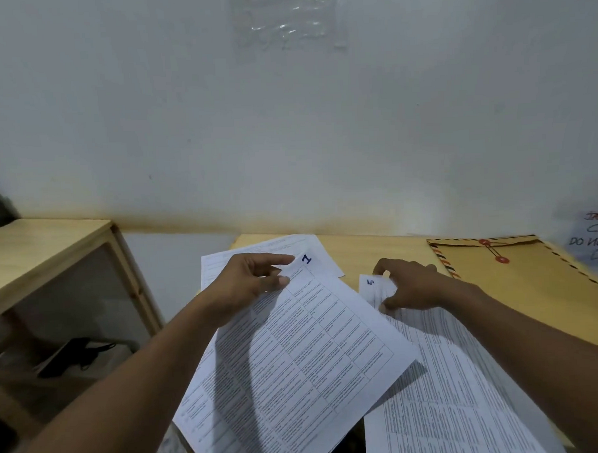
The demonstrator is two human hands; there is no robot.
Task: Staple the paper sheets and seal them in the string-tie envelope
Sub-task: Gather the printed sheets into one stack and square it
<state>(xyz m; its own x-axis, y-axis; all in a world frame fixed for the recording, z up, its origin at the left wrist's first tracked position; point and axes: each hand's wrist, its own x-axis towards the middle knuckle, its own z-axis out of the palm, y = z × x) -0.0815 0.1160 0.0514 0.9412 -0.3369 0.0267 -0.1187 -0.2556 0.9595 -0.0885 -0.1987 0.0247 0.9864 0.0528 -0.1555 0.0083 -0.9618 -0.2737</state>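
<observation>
White sheet "1" pinched in left fingers; envelope right.

Light wooden table with printed paper sheets and a string-tie envelope beside them

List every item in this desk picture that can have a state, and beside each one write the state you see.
Left hand: pinching the top corner of the sheet marked 1.
Sheet marked 1: lifted at its top, unstapled as far as visible.
Right hand: gripping the top of the sheet marked 5.
Sheet marked 5: lying on the desk, top corner curled.
String-tie envelope: flat on the desk, flap shut, string on its buttons.
Back sheets: lying flat.
</observation>
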